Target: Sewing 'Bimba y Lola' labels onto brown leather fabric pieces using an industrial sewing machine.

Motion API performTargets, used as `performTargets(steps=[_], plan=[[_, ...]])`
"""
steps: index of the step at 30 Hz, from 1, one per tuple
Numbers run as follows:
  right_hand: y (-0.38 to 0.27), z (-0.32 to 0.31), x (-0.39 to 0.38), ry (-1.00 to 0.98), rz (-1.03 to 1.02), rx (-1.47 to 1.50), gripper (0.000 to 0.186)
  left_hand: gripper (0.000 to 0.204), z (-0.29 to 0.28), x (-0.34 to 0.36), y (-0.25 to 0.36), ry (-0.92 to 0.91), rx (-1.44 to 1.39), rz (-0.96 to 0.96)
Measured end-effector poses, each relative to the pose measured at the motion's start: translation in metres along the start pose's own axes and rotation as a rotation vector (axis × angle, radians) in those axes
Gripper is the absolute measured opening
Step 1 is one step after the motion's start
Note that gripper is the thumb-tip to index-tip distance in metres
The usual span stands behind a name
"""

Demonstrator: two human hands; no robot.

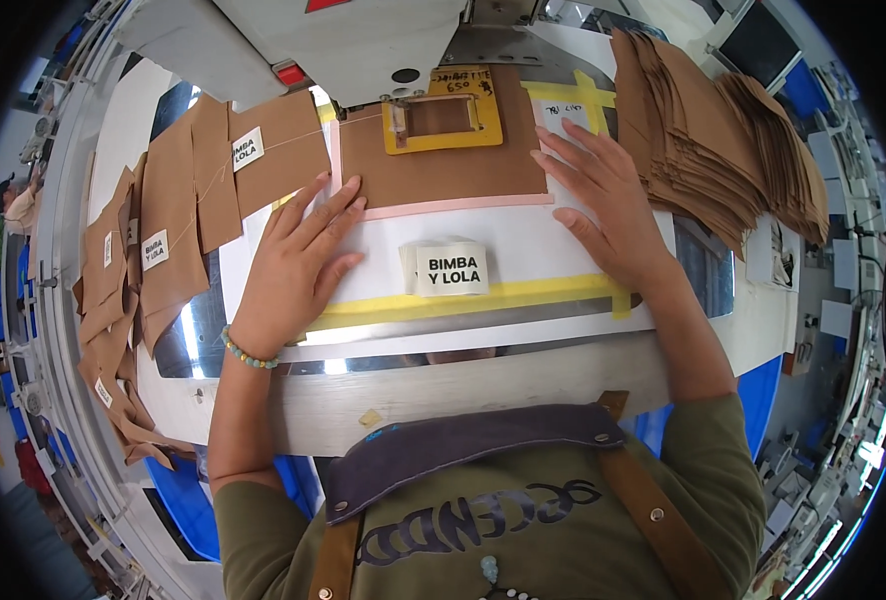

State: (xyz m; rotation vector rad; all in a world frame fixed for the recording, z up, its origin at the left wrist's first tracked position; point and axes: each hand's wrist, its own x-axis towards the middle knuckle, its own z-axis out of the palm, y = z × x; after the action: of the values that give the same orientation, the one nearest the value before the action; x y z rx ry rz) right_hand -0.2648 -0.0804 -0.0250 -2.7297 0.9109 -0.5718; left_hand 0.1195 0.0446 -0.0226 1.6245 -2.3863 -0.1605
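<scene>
Head view: left hand (298, 250) and right hand (603, 205) flank the yellow frame (491, 130), fingers spread and empty, seemingly squaring the brown panel (443, 180) beneath it; next move likely calls for keeping the panel flat

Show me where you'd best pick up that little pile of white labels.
Probably pinch the label pile by its right edge, coming from the right: it lies flat, lower labels stick out leftward, and the right hand is open on that side.
</scene>
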Motion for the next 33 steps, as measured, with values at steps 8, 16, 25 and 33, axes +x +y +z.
performTargets(steps=[8, 16, 25, 33], plan=[[0.003, 0.0, -0.003, -0.056, -0.069, -0.024, 0.036, 0.056, 0.005, 0.0, -0.003, 0.053, 0.042, 0.023], [0.005, 0.002, -0.002, -0.014, -0.115, -0.076, 0.032, 0.054, 0.006, 0.001, -0.005, 0.083, 0.04, 0.044], [-0.065, 0.009, 0.018, 0.073, -0.203, 0.214, 0.052, 0.05, -0.007, 0.005, 0.021, 0.147, -0.308, 0.024], [-0.069, 0.011, 0.022, -0.035, -0.144, 0.305, 0.046, 0.052, -0.004, 0.004, 0.042, 0.007, -0.558, 0.022]])
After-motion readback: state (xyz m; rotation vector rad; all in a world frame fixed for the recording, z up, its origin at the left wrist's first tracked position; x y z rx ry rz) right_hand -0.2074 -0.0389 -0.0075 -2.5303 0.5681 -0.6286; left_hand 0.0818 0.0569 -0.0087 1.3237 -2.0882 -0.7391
